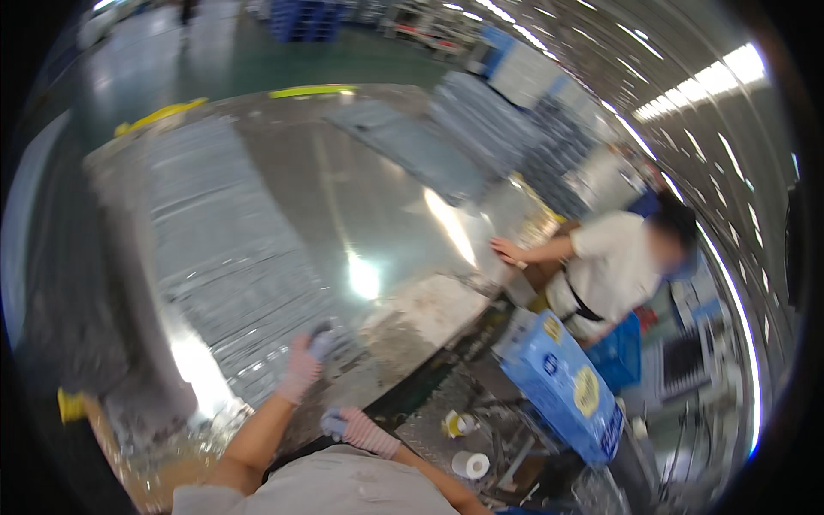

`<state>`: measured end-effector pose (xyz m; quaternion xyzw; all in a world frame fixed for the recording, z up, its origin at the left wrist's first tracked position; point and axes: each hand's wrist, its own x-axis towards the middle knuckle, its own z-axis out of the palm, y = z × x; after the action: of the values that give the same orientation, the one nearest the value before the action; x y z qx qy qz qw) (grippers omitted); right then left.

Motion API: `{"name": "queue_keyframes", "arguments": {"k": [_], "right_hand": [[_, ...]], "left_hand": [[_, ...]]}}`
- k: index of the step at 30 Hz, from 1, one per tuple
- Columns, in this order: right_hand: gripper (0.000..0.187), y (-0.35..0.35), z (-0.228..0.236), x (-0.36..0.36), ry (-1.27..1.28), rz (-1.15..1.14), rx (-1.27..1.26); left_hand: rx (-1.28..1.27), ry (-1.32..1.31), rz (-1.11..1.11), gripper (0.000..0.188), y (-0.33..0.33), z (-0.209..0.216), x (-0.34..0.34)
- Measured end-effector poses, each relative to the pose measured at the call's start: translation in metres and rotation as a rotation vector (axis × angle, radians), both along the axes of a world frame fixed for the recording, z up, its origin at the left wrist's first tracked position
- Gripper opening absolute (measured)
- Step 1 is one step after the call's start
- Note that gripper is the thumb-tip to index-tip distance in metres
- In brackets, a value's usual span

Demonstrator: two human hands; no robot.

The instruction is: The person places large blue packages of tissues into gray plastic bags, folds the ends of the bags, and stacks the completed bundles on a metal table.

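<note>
My left hand point(302, 367) wears a pink-striped glove with grey finger ends. It is over the near right edge of a long layer of grey sheets point(225, 232) in glossy, wrinkled film; blur hides how its fingers lie and whether they touch. Closer to my body, at the table's near edge, is my right hand point(365, 432) in a matching glove. Its grey fingers look curled together, and anything inside them is hidden. The sheets lie on a shiny metal table point(318, 184).
Across the table's right side, a person point(601, 257) rests one hand on the tabletop. A blue printed bag point(562, 382), a white roll point(470, 464) and a blue crate point(618, 352) are at right. Grey sheets point(412, 150) lie at the far side; a dark grey pile point(64, 257) stands left.
</note>
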<state>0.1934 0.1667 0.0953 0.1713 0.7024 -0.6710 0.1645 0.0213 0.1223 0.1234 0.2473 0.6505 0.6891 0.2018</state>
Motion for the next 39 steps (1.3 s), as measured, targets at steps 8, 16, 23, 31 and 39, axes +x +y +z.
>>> {"name": "queue_keyframes", "arguments": {"k": [8,16,23,31,39], "right_hand": [[0.018,0.094,0.235,-0.039,0.401,0.615,1.024],[0.019,0.078,0.243,-0.079,0.755,0.932,1.086],[0.02,0.094,0.224,-0.097,0.822,1.032,0.988],[0.022,0.124,0.213,-0.123,0.726,1.222,0.795],[0.033,0.437,0.104,-0.04,-0.55,0.244,1.199]], "left_hand": [[-1.04,0.821,0.318,0.062,0.045,-0.103,-0.106],[-1.224,0.754,0.237,0.067,0.045,-0.098,-0.11],[-1.224,0.771,0.231,0.067,0.055,-0.098,-0.112],[-1.3,0.747,0.281,0.067,0.053,-0.101,-0.11],[-1.269,0.915,0.276,0.065,0.05,-0.12,-0.114]]}}
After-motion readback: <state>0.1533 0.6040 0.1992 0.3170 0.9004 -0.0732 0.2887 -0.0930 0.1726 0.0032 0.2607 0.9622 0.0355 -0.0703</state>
